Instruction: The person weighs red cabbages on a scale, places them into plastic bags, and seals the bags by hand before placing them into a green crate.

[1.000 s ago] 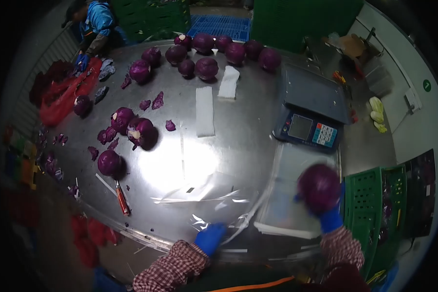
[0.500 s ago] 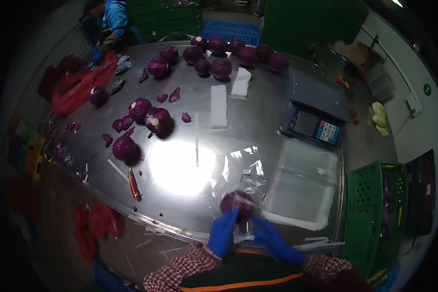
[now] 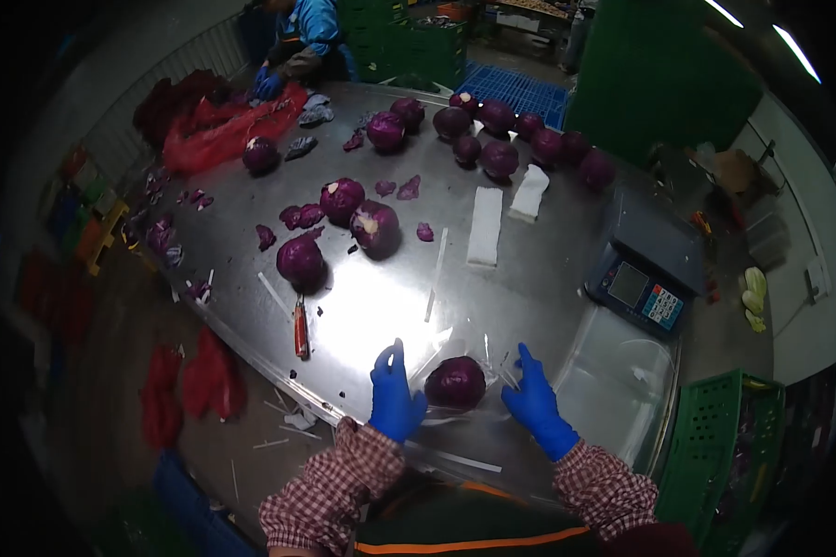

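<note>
A round purple cabbage [image 3: 455, 382] sits on clear plastic film [image 3: 464, 408] near the front edge of the metal table. To its left, my left hand [image 3: 397, 397] in a blue glove has its fingers up and its thumb apart; no grip on the film shows. My right hand [image 3: 537, 407], also gloved in blue, is to the right of the cabbage, with shiny film between its thumb and fingers. Neither hand touches the cabbage. Part of the film's outline is lost in the glare.
Several more cabbages [image 3: 499, 160] stand toward the back. A red-handled knife [image 3: 301, 330] lies at the left, and a scale [image 3: 648, 255] stands at the right above clear bags [image 3: 622, 371]. Another person [image 3: 316, 28] works at the back left, near red netting [image 3: 223, 130].
My hands have moved apart, away from the cabbage, one to each side. The film now lies lower around it. The camera view has turned, shifting the table's contents to the right.
</note>
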`<state>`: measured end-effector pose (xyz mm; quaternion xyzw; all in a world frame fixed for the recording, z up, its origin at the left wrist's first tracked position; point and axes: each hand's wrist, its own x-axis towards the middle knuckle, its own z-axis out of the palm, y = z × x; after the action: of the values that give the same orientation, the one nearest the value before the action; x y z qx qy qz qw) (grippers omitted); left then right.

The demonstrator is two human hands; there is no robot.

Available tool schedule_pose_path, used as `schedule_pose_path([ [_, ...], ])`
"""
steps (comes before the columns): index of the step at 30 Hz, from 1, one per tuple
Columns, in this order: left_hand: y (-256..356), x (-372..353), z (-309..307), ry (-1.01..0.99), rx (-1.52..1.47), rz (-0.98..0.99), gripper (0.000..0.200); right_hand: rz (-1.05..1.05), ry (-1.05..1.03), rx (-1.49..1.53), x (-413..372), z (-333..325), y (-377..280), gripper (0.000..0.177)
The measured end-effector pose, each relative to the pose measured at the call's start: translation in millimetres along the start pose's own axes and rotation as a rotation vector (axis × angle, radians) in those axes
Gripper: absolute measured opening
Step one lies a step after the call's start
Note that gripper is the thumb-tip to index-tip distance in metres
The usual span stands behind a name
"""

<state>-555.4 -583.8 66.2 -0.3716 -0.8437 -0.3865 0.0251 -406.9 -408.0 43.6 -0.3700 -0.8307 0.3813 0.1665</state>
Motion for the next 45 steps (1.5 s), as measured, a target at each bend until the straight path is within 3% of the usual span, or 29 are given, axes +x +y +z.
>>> schedule_pose_path([
  [1, -16, -7, 10, -0.197, -0.095, -0.191, 0.071, -0.010, -0.007, -0.003, -3, -3, -6, 0.058],
  [2, -24, -7, 17, -0.389, -0.192, -0.377, 0.073, -0.208, 0.027, -0.170, -3, -5, -12, 0.060],
  [3, -28, -10, 26, -0.378, -0.170, -0.382, 0.062, -0.400, 0.063, -0.334, -4, -5, -16, 0.062],
  [4, -21, -4, 27, -0.379, -0.168, -0.382, 0.062, -0.399, 0.064, -0.332, -6, -2, -21, 0.062],
  [6, -7, 13, 27, -0.458, -0.144, -0.397, 0.036, -0.107, -0.149, -0.097, -7, -1, -29, 0.051],
  [7, -18, 11, 43, -0.334, -0.137, -0.212, 0.020, -0.110, -0.145, -0.098, -4, 5, -17, 0.051],
  [8, -9, 11, 42, -0.328, -0.139, -0.207, 0.020, -0.081, -0.099, -0.042, 4, 18, 5, 0.040],
  [10, 19, 19, 28, 0.038, -0.108, 0.045, 0.011, -0.069, -0.042, 0.018, 13, 13, 5, 0.031],
  [12, 28, 15, 5, 0.009, -0.095, 0.137, 0.016, -0.098, 0.153, 0.268, -8, -19, -25, 0.013],
  [16, 26, 7, -3, 0.152, -0.146, 0.035, 0.026, -0.088, 0.298, 0.437, -34, -30, -28, 0.012],
  [20, 28, -15, -10, -0.013, -0.066, 0.092, 0.029, 0.107, 0.191, 0.504, -40, -31, -15, 0.013],
  [23, 34, -26, -10, -0.014, -0.066, 0.063, 0.039, -0.040, 0.173, 0.330, -54, -53, -15, 0.019],
  [25, 39, -40, -4, 0.053, -0.198, -0.242, 0.060, -0.085, 0.158, 0.276, -63, -52, -13, 0.022],
  [26, 41, -38, -6, 0.055, -0.199, -0.256, 0.060, -0.125, 0.136, 0.220, -69, -51, -14, 0.026],
  [28, 45, -14, -18, -0.682, -0.523, -1.098, 0.073, -0.146, 0.074, 0.244, -73, -47, -26, 0.030],
  [29, 42, -5, -22, -0.863, -0.650, -1.118, 0.063, -0.181, 0.058, 0.250, -73, -44, -31, 0.030],
  [30, 29, -4, -16, -0.867, -0.770, -1.206, 0.048, -0.216, 0.044, 0.260, -72, -44, -34, 0.030],
  [32, -8, -8, -15, -1.114, -0.187, 0.048, 0.034, -0.176, 0.031, 0.202, -70, -57, -34, 0.030],
  [33, -14, -8, -18, -1.112, -0.173, 0.046, 0.034, -0.075, 0.056, 0.260, -69, -61, -19, 0.031],
  [34, 0, -3, -35, -1.048, -0.395, -0.572, 0.031, 0.034, 0.074, 0.315, -72, -62, -9, 0.033],
  [35, 10, 0, -46, -0.905, -0.606, -1.196, 0.029, -0.062, 0.130, 0.124, -74, -66, -12, 0.031],
  [36, 14, 4, -49, -0.939, -0.556, -1.228, 0.029, -0.041, 0.108, 0.123, -76, -69, -28, 0.031],
  [38, 17, 7, -46, -1.006, -0.364, -1.138, 0.028, -0.585, 0.111, 0.153, -70, -65, -78, 0.029],
  [39, 17, 7, -45, -1.026, -0.370, -1.129, 0.028, -0.595, 0.117, 0.164, -71, -51, -87, 0.029],
  [41, 38, 11, -52, -1.001, -0.368, -1.069, 0.028, -0.547, -0.189, 0.395, -60, -16, -96, 0.025],
  [42, 45, 12, -54, -1.001, -0.379, -1.018, 0.029, -0.556, -0.166, 0.406, -56, -3, -90, 0.025],
  [43, 44, 11, -52, -0.979, -0.459, -1.108, 0.031, -0.416, -0.257, 0.447, -57, 10, -80, 0.023],
  [44, 46, 10, -52, -1.005, -0.451, -1.014, 0.032, -0.270, -0.354, 0.481, -58, 14, -78, 0.021],
  [45, 46, 8, -50, -0.980, -0.466, -1.070, 0.032, -0.264, -0.326, 0.437, -62, 13, -74, 0.018],
])
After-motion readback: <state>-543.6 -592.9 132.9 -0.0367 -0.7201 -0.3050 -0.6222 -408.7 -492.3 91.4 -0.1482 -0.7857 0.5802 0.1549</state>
